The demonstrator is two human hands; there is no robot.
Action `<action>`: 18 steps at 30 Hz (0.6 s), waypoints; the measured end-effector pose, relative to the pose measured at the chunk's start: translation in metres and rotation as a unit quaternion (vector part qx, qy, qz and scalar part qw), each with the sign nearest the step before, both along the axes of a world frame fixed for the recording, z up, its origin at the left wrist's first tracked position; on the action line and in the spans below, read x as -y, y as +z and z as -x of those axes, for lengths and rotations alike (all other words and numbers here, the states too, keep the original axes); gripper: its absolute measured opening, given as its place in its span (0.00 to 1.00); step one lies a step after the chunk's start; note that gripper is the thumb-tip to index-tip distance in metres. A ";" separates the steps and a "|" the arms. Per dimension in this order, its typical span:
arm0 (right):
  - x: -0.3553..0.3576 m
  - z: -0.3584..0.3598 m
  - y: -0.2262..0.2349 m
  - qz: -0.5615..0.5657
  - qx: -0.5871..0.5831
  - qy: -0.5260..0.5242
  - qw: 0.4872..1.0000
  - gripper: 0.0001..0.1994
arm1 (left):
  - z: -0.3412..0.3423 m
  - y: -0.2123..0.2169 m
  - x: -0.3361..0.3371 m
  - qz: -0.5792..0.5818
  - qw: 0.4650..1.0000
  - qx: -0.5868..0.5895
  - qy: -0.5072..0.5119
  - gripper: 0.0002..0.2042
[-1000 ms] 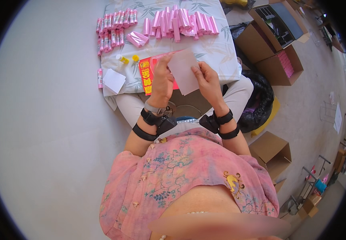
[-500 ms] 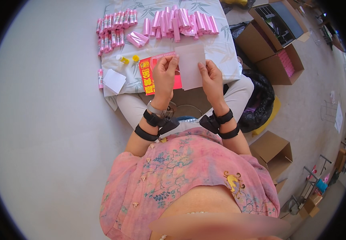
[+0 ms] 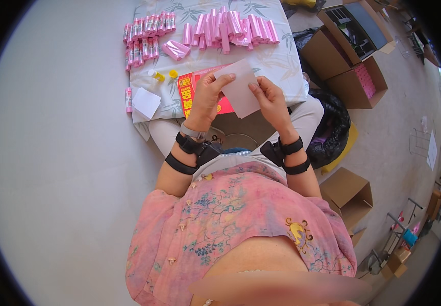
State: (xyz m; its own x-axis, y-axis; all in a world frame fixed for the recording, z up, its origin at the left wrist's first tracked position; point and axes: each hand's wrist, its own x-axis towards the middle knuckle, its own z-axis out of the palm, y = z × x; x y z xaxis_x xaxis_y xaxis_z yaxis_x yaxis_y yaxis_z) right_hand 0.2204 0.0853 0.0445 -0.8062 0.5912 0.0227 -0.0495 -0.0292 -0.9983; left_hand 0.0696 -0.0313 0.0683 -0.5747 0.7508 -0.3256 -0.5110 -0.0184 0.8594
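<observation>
A pale, pinkish-white sheet of paper (image 3: 242,91) is held up tilted between my hands, over the table's near edge; whether it is one sheet or a thin stack I cannot tell. My left hand (image 3: 207,98) pinches its left side between thumb and fingers. At its right edge my right hand (image 3: 273,104) grips it the same way. Partly hidden behind the paper and my left hand lies a red and yellow printed card (image 3: 185,92). Left of it are a small yellow-and-white tube (image 3: 155,76), a round yellow cap (image 3: 173,74) and a stack of white paper slips (image 3: 146,103).
Pink film rolls (image 3: 225,30) are heaped along the table's far side. Labelled pink rolls (image 3: 141,51) are piled at the far left, and a single roll (image 3: 128,100) stays by the left edge. Right of the table sit cardboard boxes (image 3: 327,56) and a black bag-lined bin (image 3: 331,127).
The paper has turned from upright to slanted, its top leaning left. Both hands have shifted their hold, with my left thumb now lying across the paper's left side.
</observation>
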 end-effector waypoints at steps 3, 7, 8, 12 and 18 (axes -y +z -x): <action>-0.005 -0.003 -0.002 0.012 -0.003 0.027 1.000 0.09 | 0.001 0.005 0.000 -0.005 0.998 0.051 -0.019 0.11; -0.010 -0.005 0.002 0.019 -0.011 0.064 0.998 0.09 | 0.001 0.015 0.003 -0.019 0.992 0.106 -0.058 0.12; -0.011 -0.006 0.003 0.024 -0.016 0.075 0.997 0.09 | 0.000 0.017 0.003 -0.022 0.989 0.131 -0.067 0.13; -0.015 -0.007 0.002 0.013 -0.019 0.085 0.996 0.09 | 0.001 0.011 0.005 -0.026 0.985 0.157 -0.067 0.14; -0.019 -0.009 0.002 0.029 -0.024 0.118 0.992 0.09 | -0.002 0.017 0.008 -0.016 0.980 0.189 -0.059 0.15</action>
State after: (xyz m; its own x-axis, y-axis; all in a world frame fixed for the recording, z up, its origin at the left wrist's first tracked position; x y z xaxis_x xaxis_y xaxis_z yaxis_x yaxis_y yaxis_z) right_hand 0.2298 0.1043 0.0467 -0.9215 0.3867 0.0364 -0.0827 -0.1036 -0.9912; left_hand 0.0711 -0.0390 0.0856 -0.3271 0.8182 -0.4729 -0.7926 0.0349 0.6087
